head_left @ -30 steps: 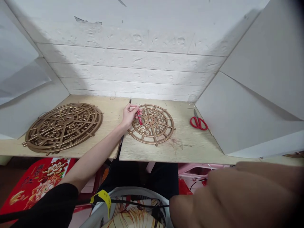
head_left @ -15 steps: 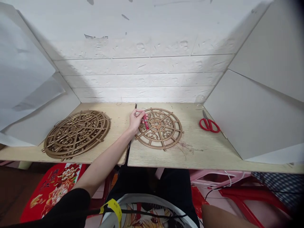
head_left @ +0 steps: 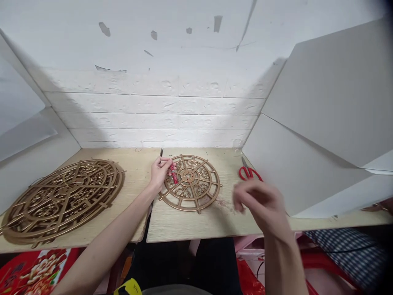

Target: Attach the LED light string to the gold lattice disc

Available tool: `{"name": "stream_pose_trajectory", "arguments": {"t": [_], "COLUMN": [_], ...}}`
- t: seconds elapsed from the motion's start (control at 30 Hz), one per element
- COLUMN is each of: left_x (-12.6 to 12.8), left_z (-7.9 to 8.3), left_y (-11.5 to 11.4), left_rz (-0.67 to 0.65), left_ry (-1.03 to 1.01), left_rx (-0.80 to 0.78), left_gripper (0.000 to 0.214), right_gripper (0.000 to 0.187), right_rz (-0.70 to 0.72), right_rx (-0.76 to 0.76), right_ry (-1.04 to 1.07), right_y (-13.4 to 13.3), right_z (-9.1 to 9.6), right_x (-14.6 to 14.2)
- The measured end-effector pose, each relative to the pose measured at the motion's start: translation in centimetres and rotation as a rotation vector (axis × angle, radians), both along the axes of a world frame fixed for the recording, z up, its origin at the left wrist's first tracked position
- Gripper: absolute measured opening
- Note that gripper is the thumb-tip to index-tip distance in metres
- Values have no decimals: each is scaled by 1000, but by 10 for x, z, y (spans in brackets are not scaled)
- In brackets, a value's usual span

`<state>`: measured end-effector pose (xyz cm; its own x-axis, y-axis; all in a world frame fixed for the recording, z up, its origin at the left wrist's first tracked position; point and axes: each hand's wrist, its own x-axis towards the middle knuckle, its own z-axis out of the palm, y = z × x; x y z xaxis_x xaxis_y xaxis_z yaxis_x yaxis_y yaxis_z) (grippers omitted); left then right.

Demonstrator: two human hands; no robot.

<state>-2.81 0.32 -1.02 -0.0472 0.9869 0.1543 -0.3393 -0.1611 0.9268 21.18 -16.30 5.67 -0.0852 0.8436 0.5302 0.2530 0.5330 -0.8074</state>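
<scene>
Gold-brown openwork makes up the round disc, which lies flat on the bench, between a stack of similar discs and the red-handled scissors. The left hand pinches a slim red tube between thumb and fingers over the disc's left side (whether the tube touches the disc, I cannot tell). The right hand hangs above the bench in front of the scissors, fingers curled; it is too blurred to tell whether it grips anything. The tube looks light and perhaps slick, so a fingertip hold near its upper end seems enough. The disc is probably stiff, with the fine scrollwork its weakest part; the outer ring looks the better grip.
</scene>
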Motion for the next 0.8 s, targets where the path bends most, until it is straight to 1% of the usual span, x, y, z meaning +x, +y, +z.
{"name": "stream_pose_trajectory", "arguments": {"t": [0.07,0.17,0.27,0.3,0.37,0.4,0.47,0.53,0.6,0.7,0.8], "left_x": [0,1,2,2,1,1,0,-2,-2,-2,-1], "left_z": [1,1,2,2,3,3,3,3,2,1,1], "left_y": [0,0,-1,-2,-2,-1,0,1,2,3,3], "left_rz": [-3,-3,-19,-22,-22,-17,-1,14,23,24,31], "left_ry": [-5,-2,4,7,10,7,-11,-30,-35,-30,-23], "left_rx": [-4,-16,-14,-13,-11,-8,-1,5,2,-10,-21], "left_gripper": [37,39,40,40,40,40,40,40,39,38,37], "right_gripper": [17,19,17,19,26,27,25,25,29,36,39], "right_rz": [-82,-80,-175,-191,-173,-166,-156,-123,-87,-26,166], "right_rx": [-65,-128,-147,-161,-213,-200,-135,-81,-82,-149,-298], "right_ry": [-169,-357,-409,-427,-385,-344,-271,-214,-159,-152,-288], "right_y": [30,83,135,149,170,175,178,172,163,152,149], "right_z": [-10,-29,-45,-49,-56,-58,-63,-64,-62,-56,-56], "right_x": [-2,-7,-17,-21,-30,-34,-36,-33,-27,-20,-20]}}
